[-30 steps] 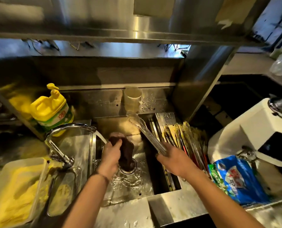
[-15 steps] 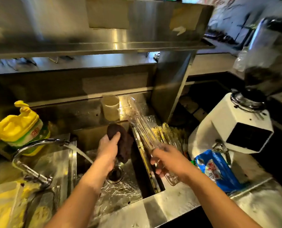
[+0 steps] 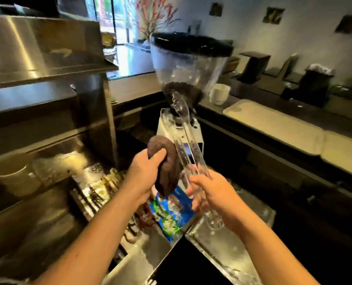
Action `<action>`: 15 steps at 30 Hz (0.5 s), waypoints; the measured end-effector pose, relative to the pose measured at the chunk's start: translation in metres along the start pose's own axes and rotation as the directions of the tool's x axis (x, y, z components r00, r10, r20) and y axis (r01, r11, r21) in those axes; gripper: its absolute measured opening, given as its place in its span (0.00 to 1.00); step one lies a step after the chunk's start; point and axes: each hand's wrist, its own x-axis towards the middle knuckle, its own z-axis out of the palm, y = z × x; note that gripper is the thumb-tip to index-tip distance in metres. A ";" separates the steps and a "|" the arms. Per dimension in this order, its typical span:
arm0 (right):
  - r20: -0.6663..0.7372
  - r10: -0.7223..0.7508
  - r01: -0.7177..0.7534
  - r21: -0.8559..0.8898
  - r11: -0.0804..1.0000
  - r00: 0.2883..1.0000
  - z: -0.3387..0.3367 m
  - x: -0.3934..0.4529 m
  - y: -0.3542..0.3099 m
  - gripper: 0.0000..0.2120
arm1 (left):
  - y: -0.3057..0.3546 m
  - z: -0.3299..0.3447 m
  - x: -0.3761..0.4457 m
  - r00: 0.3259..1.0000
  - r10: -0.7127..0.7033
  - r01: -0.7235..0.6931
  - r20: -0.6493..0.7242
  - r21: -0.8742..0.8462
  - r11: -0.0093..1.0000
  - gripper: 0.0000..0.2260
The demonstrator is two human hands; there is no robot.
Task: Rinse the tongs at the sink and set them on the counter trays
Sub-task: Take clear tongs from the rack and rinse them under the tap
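My right hand [image 3: 210, 190] grips a pair of clear plastic tongs [image 3: 186, 132] by the hinge end, with the tips pointing up and away in front of the coffee grinder. My left hand [image 3: 144, 173] holds a dark brown sponge [image 3: 166, 167] pressed against the left side of the tongs. Both hands are raised above the counter, to the right of the sink. Two pale trays [image 3: 273, 126] lie on the counter at the right. Several more tongs [image 3: 101, 186] lie in a heap beside the sink at lower left.
A white coffee grinder [image 3: 189, 64] with a clear bean hopper stands right behind the tongs. A blue packet [image 3: 169, 214] lies under my hands. A white cup [image 3: 219, 93] sits by the trays. Steel shelves [image 3: 37, 79] rise on the left.
My view has swung right, away from the sink and tap. Both hands have lifted out of the basin and moved right, carrying the tongs and sponge in front of the grinder.
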 end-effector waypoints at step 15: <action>-0.419 0.096 0.100 0.421 0.902 0.903 -0.269 -0.084 0.003 0.22 | -0.019 0.309 -0.014 0.898 -0.104 0.107 0.427 0.018 0.994 0.07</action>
